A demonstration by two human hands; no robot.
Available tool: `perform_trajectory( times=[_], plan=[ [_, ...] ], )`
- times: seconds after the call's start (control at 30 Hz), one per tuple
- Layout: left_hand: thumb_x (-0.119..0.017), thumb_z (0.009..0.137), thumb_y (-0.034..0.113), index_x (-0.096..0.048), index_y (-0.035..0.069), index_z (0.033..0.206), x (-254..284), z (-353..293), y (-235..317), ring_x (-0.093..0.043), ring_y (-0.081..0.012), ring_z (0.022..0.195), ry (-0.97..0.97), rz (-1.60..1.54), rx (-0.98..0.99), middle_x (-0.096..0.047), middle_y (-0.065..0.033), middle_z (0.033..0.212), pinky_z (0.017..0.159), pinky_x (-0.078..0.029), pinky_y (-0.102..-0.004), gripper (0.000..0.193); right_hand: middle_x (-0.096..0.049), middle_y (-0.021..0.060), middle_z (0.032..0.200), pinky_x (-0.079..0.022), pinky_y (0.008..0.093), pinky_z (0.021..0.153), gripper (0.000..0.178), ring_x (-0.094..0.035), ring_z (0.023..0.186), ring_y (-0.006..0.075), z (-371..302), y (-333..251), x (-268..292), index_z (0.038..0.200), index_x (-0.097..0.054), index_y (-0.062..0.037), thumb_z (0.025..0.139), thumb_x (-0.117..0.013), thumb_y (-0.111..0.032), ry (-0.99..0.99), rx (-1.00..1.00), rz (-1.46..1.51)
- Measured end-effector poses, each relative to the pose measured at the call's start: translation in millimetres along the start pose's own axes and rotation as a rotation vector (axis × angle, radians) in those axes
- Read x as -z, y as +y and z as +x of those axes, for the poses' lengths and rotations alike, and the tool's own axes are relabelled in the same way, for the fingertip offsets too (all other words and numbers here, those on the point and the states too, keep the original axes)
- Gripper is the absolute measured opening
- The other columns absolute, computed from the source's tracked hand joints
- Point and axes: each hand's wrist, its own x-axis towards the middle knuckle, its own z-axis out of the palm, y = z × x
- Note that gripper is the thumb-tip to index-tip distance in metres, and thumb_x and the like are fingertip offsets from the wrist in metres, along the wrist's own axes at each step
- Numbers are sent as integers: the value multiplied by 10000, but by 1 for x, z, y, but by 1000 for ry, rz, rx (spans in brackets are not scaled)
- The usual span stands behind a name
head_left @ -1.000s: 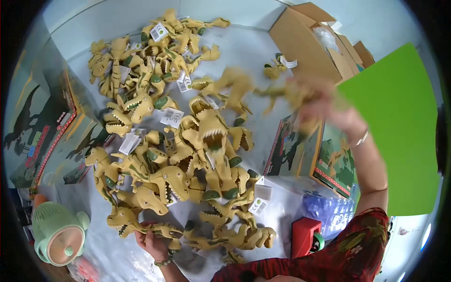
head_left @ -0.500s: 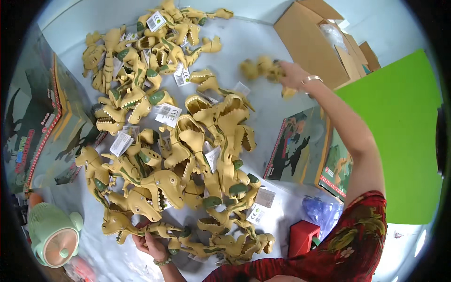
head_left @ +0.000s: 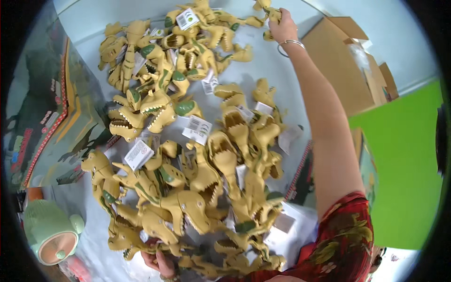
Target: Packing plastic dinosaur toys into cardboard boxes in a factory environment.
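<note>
My right hand (head_left: 283,28) is stretched out to the far side and closed round a tan toy dinosaur (head_left: 275,16), whose upper end runs up to the picture's top edge. At the near edge, my left hand (head_left: 159,264) has its thumb and fingers pinched on the body of another toy dinosaur (head_left: 126,240), which has its jaws parted toward the left. Just beyond that hand spreads a heap of similar dinosaurs (head_left: 185,207) with green patches and white tags. A second heap (head_left: 159,61) lies farther off.
A large printed box (head_left: 51,122) stands at the left, above a green fan-like device (head_left: 49,230). An open brown carton (head_left: 340,70) sits at the far right, beside a bright green panel (head_left: 404,174). Another printed box (head_left: 300,181) is partly behind my right forearm.
My right hand has moved farther away with its dinosaur, to the top edge. Another dinosaur now lies at the right heap's far end. The whole view has shifted; my left hand stays at the near dinosaur.
</note>
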Motion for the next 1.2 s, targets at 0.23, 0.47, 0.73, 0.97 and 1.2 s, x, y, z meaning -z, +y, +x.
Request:
perform_trajectory(
  times=[0.23,0.47,0.73,0.97,1.2],
  plan=[
    [-537,739,135,-258,0,1195,54,-19,-41,-436,-298,1011,31,-72,43,-391,-180,1142,850,-370,-424,551,-560,215,823,-435,384,677,299,-538,781,351,19,13,-113,941,-517,17,703,-530,-163,132,61,-19],
    [-539,735,130,-302,-12,1159,20,-6,-7,-464,-241,953,-106,-77,-44,-438,-147,1073,821,-393,-378,506,-570,177,886,-427,352,727,495,-542,828,312,-48,-36,-37,1054,-482,-50,614,-606,-239,-468,15,-112],
    [-509,713,32,-399,-42,1072,5,4,0,-484,-152,825,-90,44,6,-505,-96,927,741,-393,-273,383,-572,175,832,-453,335,673,578,-572,749,265,-155,-96,80,1156,-400,-54,631,-583,-211,-806,143,87],
    [-509,756,27,-403,-26,1080,-4,9,19,-479,-138,841,-99,-108,198,-499,-82,974,733,-389,-259,344,-565,92,811,-450,268,608,510,-545,690,149,-174,-99,188,1178,-362,-55,705,-552,-80,-631,110,385],
    [-519,738,-9,-491,-20,983,21,-43,79,-483,-164,861,-115,661,-358,-500,-91,985,761,-391,-271,248,-504,85,920,-442,249,682,480,-498,780,141,-230,-4,361,1093,-393,27,679,-592,-113,-188,-497,898]
  ],
)
